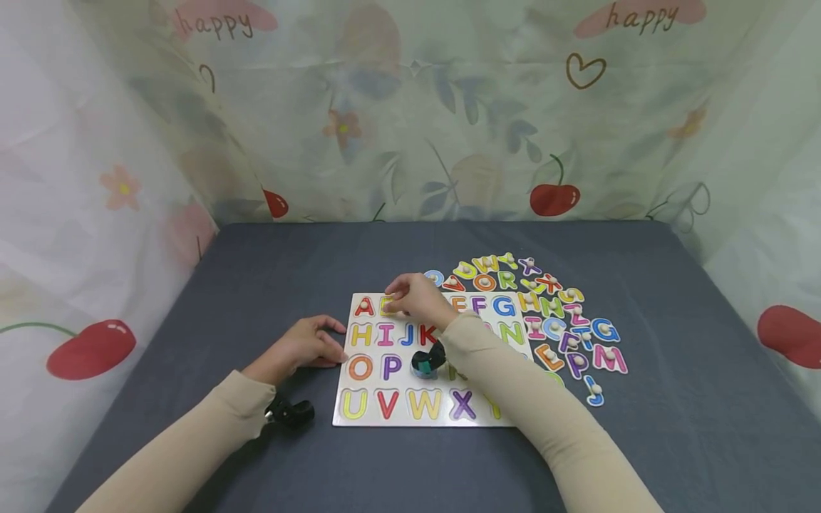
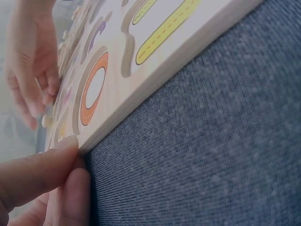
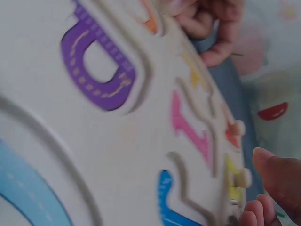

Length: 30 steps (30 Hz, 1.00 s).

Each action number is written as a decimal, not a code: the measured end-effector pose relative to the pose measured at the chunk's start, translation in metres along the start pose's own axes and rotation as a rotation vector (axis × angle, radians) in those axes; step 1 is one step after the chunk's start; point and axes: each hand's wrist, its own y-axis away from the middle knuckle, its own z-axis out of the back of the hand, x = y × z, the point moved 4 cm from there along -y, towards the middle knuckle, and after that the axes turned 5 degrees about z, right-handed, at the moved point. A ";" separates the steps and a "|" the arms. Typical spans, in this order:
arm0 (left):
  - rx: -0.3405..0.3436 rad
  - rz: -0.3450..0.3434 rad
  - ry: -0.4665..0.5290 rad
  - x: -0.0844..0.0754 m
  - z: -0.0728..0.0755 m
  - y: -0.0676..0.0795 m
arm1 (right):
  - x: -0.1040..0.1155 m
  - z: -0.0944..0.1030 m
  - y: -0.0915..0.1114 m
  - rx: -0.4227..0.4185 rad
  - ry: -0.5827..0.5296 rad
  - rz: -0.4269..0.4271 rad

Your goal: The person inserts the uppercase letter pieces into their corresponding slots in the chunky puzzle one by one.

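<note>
A white wooden alphabet puzzle board point(image 1: 378, 419) with coloured letter recesses lies on the dark cloth. My left hand point(image 1: 306, 343) holds its left edge, the thumb on top at the rim and the fingers curled beside it in the left wrist view. My right hand point(image 1: 420, 298) hovers over the top row. A yellow letter piece point(image 3: 230, 172) with a wooden knob point(image 3: 242, 178) sits in the second place there; thumb and fingers are spread just off the knob. Left of it, a red A piece point(image 1: 364, 307) with its own knob lies in its recess.
Loose knobbed letter pieces are scattered behind and right of the board, among them a pink M point(image 1: 609, 358), a blue G point(image 1: 605, 330) and a blue J point(image 1: 594, 390). A patterned curtain point(image 1: 410, 142) stands behind the dark tablecloth point(image 1: 693, 427).
</note>
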 end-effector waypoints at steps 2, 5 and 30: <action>-0.004 0.002 -0.003 0.000 -0.001 -0.001 | 0.000 0.008 0.003 -0.008 -0.043 0.001; -0.013 0.000 -0.015 -0.001 -0.001 -0.002 | 0.000 0.027 0.009 -0.033 -0.079 0.017; -0.017 0.014 -0.015 0.002 0.000 -0.001 | -0.076 0.181 0.122 -0.252 0.022 -0.011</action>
